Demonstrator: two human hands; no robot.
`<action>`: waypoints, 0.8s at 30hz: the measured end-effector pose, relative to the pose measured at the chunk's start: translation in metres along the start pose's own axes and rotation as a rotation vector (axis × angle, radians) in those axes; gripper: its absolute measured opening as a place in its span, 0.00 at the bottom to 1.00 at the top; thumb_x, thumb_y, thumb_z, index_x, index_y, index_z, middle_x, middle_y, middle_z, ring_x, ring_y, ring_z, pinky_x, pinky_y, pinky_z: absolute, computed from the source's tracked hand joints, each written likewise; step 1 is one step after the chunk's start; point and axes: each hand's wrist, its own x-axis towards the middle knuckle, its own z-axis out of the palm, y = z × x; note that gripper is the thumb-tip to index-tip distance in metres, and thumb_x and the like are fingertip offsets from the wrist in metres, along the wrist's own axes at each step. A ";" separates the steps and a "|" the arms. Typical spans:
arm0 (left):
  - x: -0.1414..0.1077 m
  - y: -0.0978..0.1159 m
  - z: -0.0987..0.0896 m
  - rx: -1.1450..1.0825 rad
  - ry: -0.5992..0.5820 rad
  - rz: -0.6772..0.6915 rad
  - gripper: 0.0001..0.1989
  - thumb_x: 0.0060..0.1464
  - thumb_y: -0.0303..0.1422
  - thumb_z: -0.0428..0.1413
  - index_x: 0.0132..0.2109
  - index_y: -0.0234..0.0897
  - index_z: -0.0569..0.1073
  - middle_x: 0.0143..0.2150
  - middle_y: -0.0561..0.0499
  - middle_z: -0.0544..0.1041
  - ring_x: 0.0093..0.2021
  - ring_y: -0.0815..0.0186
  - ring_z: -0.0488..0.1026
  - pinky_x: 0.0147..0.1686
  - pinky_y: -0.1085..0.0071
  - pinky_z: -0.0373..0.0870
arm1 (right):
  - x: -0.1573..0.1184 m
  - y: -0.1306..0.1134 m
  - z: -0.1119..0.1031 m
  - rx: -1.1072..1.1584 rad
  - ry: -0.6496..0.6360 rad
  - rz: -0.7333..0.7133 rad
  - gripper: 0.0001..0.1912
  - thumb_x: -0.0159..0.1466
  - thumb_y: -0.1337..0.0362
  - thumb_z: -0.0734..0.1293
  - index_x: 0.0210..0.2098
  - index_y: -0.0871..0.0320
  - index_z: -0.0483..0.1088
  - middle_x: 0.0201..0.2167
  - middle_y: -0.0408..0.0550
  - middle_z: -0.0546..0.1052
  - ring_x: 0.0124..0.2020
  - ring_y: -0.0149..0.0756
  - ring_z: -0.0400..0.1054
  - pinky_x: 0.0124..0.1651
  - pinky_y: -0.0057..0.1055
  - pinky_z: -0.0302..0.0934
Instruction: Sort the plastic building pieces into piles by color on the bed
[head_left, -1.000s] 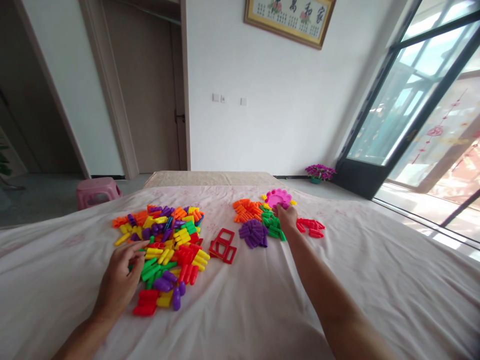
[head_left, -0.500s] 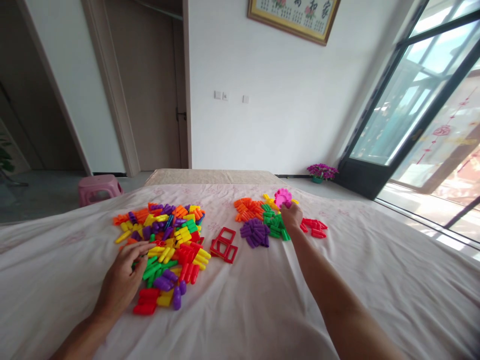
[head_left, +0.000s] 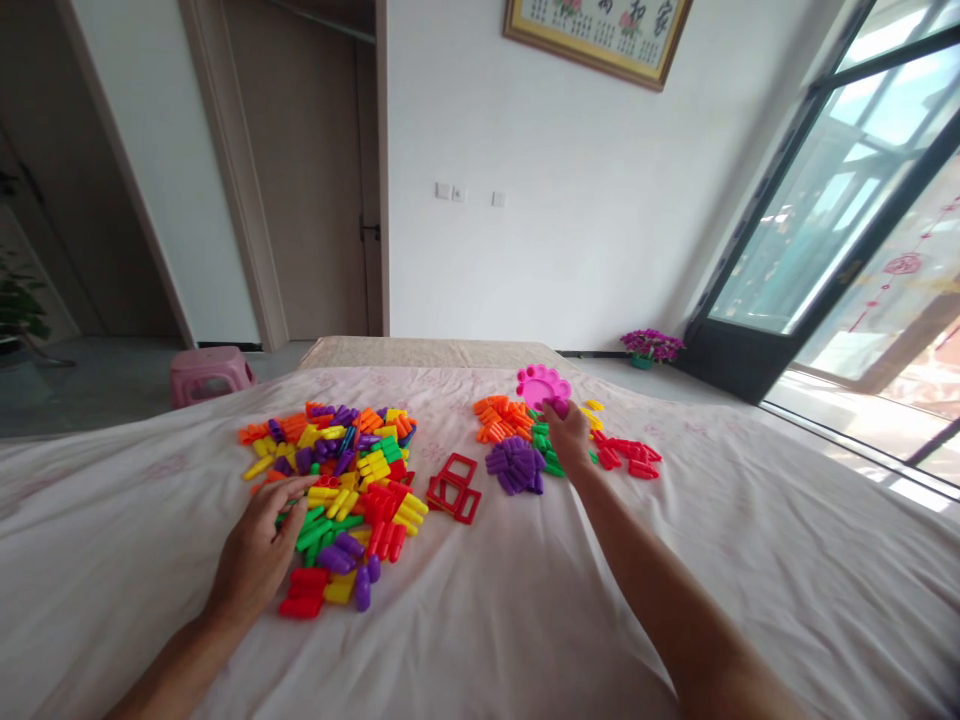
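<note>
A large mixed pile of plastic pieces [head_left: 349,480], in red, yellow, green, purple and orange, lies on the left of the cloth. At its left edge rests my left hand [head_left: 264,535], fingers bent loosely over green pieces; whether it grips one is hidden. My right hand [head_left: 568,432] pinches a pink scalloped piece [head_left: 541,384], held up above the sorted groups. Around it lie orange pieces [head_left: 501,418], purple pieces [head_left: 515,466], red pieces [head_left: 630,455] and green pieces [head_left: 551,462], the green ones partly covered by the hand.
Red square frames [head_left: 454,488] lie between the mixed pile and the sorted groups. The cloth [head_left: 465,620] is wrinkled. Beyond it are a pink stool [head_left: 212,375] at the left and purple flowers [head_left: 651,345] at the right.
My right hand has moved left with the pink piece, which now hangs nearer the orange group. Yellow pieces behind it show more. My left hand stays by the mixed pile. The view has shifted slightly.
</note>
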 end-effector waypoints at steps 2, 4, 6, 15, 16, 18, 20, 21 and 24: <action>-0.002 0.008 -0.003 -0.051 0.019 -0.058 0.23 0.61 0.49 0.50 0.53 0.42 0.77 0.54 0.46 0.80 0.54 0.57 0.77 0.58 0.59 0.73 | -0.024 -0.020 0.010 -0.046 -0.075 -0.149 0.16 0.64 0.51 0.67 0.32 0.58 0.72 0.23 0.46 0.78 0.25 0.37 0.72 0.29 0.28 0.60; -0.004 0.016 -0.007 -0.128 0.024 -0.123 0.25 0.62 0.52 0.48 0.55 0.41 0.76 0.54 0.45 0.81 0.54 0.57 0.78 0.57 0.60 0.74 | -0.053 -0.042 0.018 -0.111 -0.172 -0.346 0.14 0.66 0.54 0.67 0.33 0.58 0.74 0.24 0.46 0.78 0.25 0.36 0.72 0.30 0.29 0.62; -0.007 0.023 -0.011 -0.222 0.015 -0.173 0.29 0.63 0.54 0.46 0.58 0.40 0.74 0.54 0.44 0.81 0.50 0.57 0.79 0.53 0.60 0.75 | -0.082 -0.062 0.024 -0.115 -0.337 -0.584 0.10 0.69 0.61 0.65 0.41 0.57 0.76 0.31 0.48 0.82 0.31 0.37 0.76 0.36 0.29 0.66; -0.008 0.038 -0.017 -0.431 -0.115 -0.277 0.41 0.59 0.58 0.49 0.71 0.39 0.63 0.54 0.43 0.81 0.45 0.58 0.80 0.49 0.60 0.76 | -0.161 -0.107 0.055 -0.078 -0.718 -1.193 0.10 0.75 0.68 0.62 0.49 0.57 0.75 0.50 0.54 0.83 0.47 0.37 0.79 0.49 0.32 0.71; -0.008 0.039 -0.016 -0.447 -0.119 -0.292 0.42 0.58 0.58 0.52 0.71 0.39 0.62 0.55 0.43 0.81 0.47 0.57 0.79 0.50 0.60 0.76 | -0.166 -0.109 0.058 -0.072 -0.722 -1.194 0.10 0.75 0.68 0.62 0.49 0.57 0.75 0.50 0.54 0.83 0.48 0.37 0.79 0.49 0.32 0.71; -0.007 0.041 -0.015 -0.463 -0.087 -0.323 0.42 0.56 0.56 0.55 0.71 0.40 0.62 0.59 0.42 0.78 0.50 0.57 0.79 0.50 0.61 0.77 | -0.173 -0.111 0.064 -0.059 -0.718 -1.182 0.10 0.74 0.69 0.62 0.49 0.56 0.75 0.50 0.53 0.83 0.49 0.37 0.79 0.51 0.32 0.71; -0.006 0.041 -0.013 -0.474 -0.037 -0.355 0.43 0.54 0.55 0.59 0.71 0.41 0.63 0.64 0.41 0.74 0.51 0.59 0.78 0.49 0.63 0.77 | -0.180 -0.111 0.067 -0.057 -0.700 -1.151 0.10 0.74 0.69 0.63 0.49 0.56 0.76 0.51 0.53 0.83 0.50 0.37 0.79 0.52 0.33 0.71; -0.005 0.039 -0.012 -0.491 -0.027 -0.370 0.43 0.53 0.54 0.60 0.71 0.41 0.63 0.65 0.40 0.73 0.51 0.60 0.78 0.49 0.64 0.77 | -0.182 -0.111 0.069 -0.057 -0.693 -1.131 0.10 0.74 0.68 0.63 0.49 0.56 0.76 0.52 0.52 0.83 0.50 0.38 0.79 0.52 0.33 0.71; -0.002 0.034 -0.011 -0.572 -0.063 -0.403 0.47 0.48 0.53 0.64 0.70 0.39 0.63 0.63 0.40 0.74 0.47 0.63 0.78 0.45 0.66 0.78 | -0.188 -0.109 0.071 -0.051 -0.717 -1.073 0.13 0.73 0.70 0.63 0.54 0.56 0.74 0.55 0.53 0.81 0.53 0.39 0.78 0.54 0.34 0.70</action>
